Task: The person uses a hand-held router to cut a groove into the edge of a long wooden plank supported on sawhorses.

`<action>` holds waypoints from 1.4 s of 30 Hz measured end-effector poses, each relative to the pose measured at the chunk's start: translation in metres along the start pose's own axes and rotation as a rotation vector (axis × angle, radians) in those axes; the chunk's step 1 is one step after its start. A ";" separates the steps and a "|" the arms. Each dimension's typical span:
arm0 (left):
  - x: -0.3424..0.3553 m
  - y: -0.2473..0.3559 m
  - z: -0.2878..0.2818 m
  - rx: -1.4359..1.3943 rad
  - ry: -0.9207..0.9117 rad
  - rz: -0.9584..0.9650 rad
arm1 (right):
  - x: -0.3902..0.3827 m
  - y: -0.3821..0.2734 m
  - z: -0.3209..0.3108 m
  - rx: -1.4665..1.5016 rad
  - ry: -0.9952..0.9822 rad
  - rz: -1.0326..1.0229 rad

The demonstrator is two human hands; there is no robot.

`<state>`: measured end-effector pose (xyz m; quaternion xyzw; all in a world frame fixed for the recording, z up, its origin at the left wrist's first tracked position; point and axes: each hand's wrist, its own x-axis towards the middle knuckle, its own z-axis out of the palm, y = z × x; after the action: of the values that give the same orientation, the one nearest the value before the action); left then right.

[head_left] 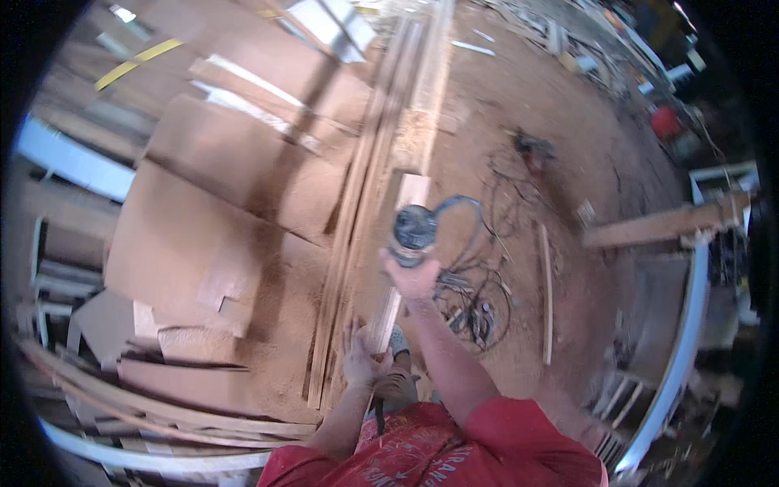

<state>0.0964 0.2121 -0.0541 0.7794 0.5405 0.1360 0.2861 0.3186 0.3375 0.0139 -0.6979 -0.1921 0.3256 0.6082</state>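
Observation:
A narrow light wooden board (383, 321) runs away from me, its near end just in front of my body. On top of it, about midway, sits a handheld power tool (415, 226) with a round black top; whether it is a router or a sander I cannot tell. My right hand (415, 274) is wrapped around the tool's near side. Beside the board's near end, my left hand (357, 361) lies against its left edge with the fingers stretched forward. The underside of the tool is hidden.
Long wooden strips (347, 243) lie left of the board, near sawdust-covered brown sheets (182, 243). A dark cable (479, 219) loops from the tool toward tangled cords (487, 316) on the dusty floor. Another power tool (534, 150) lies farther right, and a wooden beam (665, 223) juts in.

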 end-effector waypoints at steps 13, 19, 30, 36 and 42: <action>0.008 0.011 -0.015 0.079 -0.033 -0.017 | 0.028 0.024 0.024 -0.230 0.107 -0.249; 0.009 0.009 -0.011 0.102 -0.026 -0.014 | 0.067 0.006 0.034 -0.168 0.060 -0.230; 0.011 0.015 -0.020 0.082 -0.056 0.017 | 0.126 -0.021 0.034 -0.227 0.103 -0.315; 0.009 0.019 -0.020 0.088 -0.035 0.001 | 0.046 -0.006 0.027 -0.331 0.079 -0.065; 0.006 0.011 -0.013 0.107 -0.016 0.014 | 0.004 0.017 0.021 -0.327 0.008 -0.174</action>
<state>0.1000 0.2188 -0.0376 0.7985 0.5391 0.1027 0.2473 0.3046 0.3522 -0.0044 -0.7697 -0.2998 0.2333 0.5131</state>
